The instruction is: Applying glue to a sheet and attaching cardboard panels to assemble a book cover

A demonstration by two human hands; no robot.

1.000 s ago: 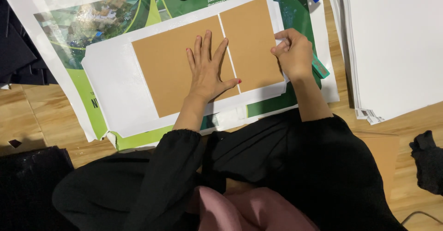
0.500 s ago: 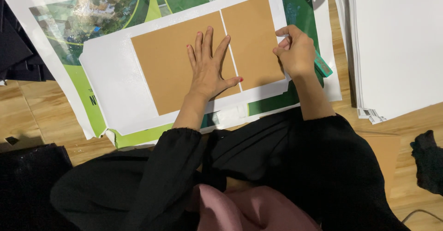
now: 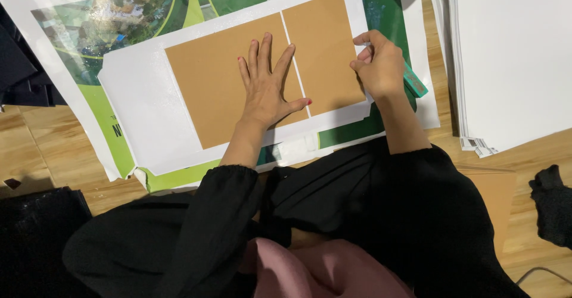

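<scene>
Closest to us it's just black sleeves and a pink bit of clothing (image 3: 310, 271), nothing going on there. Moving out, our left hand (image 3: 268, 86) lies flat, fingers spread, palm pressing on the big brown board (image 3: 220, 83), thumb reaching over the thin white gap toward the small brown board (image 3: 325, 51). Our right hand (image 3: 378, 63) is curled up at that small board's right edge, fingers pinched in; we can't tell if it's actually holding anything or just nudging the edge.

Compared with a second ago, barely anything's different: both hands sit in the same spots and the boards haven't shifted, so we're mostly holding things down and fiddling with alignment.

Both boards sit side by side on the white sheet (image 3: 143, 113), over the green mat (image 3: 381, 6). The big one's long axis runs left-right, tilted up a bit to the right; the small one's runs away from us. Further right, a stack of white sheets (image 3: 512, 54).
</scene>
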